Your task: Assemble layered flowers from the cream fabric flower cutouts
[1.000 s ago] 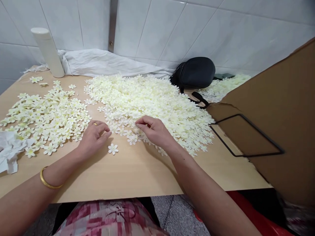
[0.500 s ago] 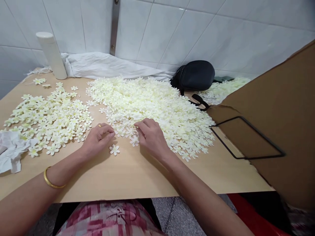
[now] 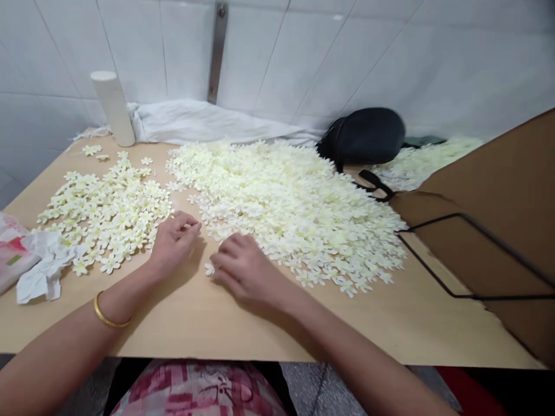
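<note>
My right hand (image 3: 248, 267) is low over the table, fingers bent together, with its fingertips on a single white artificial flower (image 3: 209, 269) that is mostly covered by them. My left hand (image 3: 176, 240) hovers a little to the left, thumb against curled fingers; whatever is in that pinch is too small to make out. Behind my right hand spreads a large heap of pale yellow-white artificial flowers (image 3: 277, 196). A smaller pile of similar flowers (image 3: 113, 214), with yellower centres, lies beyond my left hand.
Crumpled white paper (image 3: 45, 268) and a plastic packet (image 3: 13, 248) lie at the left. A white bottle (image 3: 115, 110) stands at the back, beside white cloth (image 3: 186, 121). A black case (image 3: 368, 136), a cardboard sheet (image 3: 489, 173) and a black wire frame (image 3: 459, 296) are on the right.
My right hand has moved from the heap's front edge toward me and left, onto the lone flower. My left hand stays pinched near its place. The view has shifted left.
</note>
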`<state>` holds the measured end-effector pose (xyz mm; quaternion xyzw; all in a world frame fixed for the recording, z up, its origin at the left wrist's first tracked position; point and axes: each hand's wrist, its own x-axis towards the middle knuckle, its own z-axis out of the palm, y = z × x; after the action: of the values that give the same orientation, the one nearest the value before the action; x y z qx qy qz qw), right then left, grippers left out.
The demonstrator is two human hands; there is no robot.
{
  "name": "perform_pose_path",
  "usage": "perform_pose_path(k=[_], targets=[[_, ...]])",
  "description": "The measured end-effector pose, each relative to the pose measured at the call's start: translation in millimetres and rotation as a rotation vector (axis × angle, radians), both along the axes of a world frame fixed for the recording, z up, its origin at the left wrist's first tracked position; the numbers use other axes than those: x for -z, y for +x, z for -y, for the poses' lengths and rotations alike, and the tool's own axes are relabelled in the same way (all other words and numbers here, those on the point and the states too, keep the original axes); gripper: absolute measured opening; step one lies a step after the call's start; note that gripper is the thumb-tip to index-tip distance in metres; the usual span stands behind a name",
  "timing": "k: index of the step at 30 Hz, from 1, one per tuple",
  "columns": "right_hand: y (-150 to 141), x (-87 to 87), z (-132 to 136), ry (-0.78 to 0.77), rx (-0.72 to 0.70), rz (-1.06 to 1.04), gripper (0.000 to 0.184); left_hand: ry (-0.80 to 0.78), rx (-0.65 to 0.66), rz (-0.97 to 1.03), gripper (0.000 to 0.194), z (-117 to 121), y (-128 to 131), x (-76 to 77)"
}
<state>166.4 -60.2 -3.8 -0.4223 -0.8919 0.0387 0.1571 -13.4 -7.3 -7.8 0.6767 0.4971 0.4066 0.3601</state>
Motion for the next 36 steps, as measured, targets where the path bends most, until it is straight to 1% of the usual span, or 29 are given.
perform_pose_path(k=[1,3,5,8,12,14,16,18,20,21,24,26,27,28,30,33,36], targets=[[-6.2,0.5,2.2,-0.002,-0.019,0.046,0.017,0.009,0.002,-0.009,0.017,0.2,-0.5,0.9],[-14.2,3.3,2.4,0.026,-0.014,0.089,0.016,0.021,0.006,-0.024,0.014,0.6,-0.9,2.0],[-15.6,4.8,-2.7,0.050,0.005,0.085,0.016,-0.005,0.005,-0.010,0.014,1.6,0.0,1.0],[-9.8,1.6,-17.0,0.065,0.055,-0.001,0.015,-0.113,0.029,0.076,0.019,4.3,3.3,-4.5],[-6.7,-3.8,-38.2,0.160,0.138,-0.168,0.015,-0.325,0.139,0.265,0.025,5.5,7.2,-9.4],[-11.1,-2.8,-44.5,0.196,0.128,-0.220,0.015,-0.409,0.182,0.377,0.024,4.4,7.6,-7.9],[-16.9,0.1,-46.6,0.189,0.093,-0.254,0.015,-0.438,0.189,0.465,0.019,2.5,7.1,-5.0],[-20.8,2.6,-45.9,0.133,0.080,-0.334,0.012,-0.449,0.161,0.512,0.018,0.6,6.3,-2.4],[-21.0,2.8,-44.2,0.021,0.103,-0.487,0.012,-0.459,0.131,0.536,0.017,-0.5,5.7,-1.4],[-20.1,2.0,-43.4,-0.054,0.127,-0.573,0.016,-0.458,0.125,0.534,0.017,-0.6,5.6,-1.7],[-16.8,-2.1,-41.8,-0.305,0.210,-0.765,0.026,-0.425,0.151,0.453,0.013,0.9,6.1,-4.2],[-16.5,-4.0,-41.2,-0.456,0.212,-0.820,0.024,-0.382,0.168,0.369,0.012,2.5,6.9,-5.3],[-17.2,-4.4,-40.9,-0.504,0.206,-0.837,0.021,-0.356,0.167,0.333,0.012,3.2,7.4,-5.3],[-18.2,-4.5,-40.6,-0.527,0.203,-0.851,0.018,-0.331,0.165,0.302,0.012,3.7,7.9,-5.1],[-20.6,-3.8,-40.1,-0.519,0.224,-0.874,0.016,-0.301,0.163,0.267,0.013,4.2,8.7,-4.2],[-22.7,-1.5,-40.2,-0.456,0.275,-0.891,0.015,-0.328,0.164,0.259,0.014,3.9,9.6,-3.6],[-22.3,0.8,-41.2,-0.398,0.328,-0.887,0.015,-0.347,0.123,0.274,0.013,3.9,9.7,-4.2]])
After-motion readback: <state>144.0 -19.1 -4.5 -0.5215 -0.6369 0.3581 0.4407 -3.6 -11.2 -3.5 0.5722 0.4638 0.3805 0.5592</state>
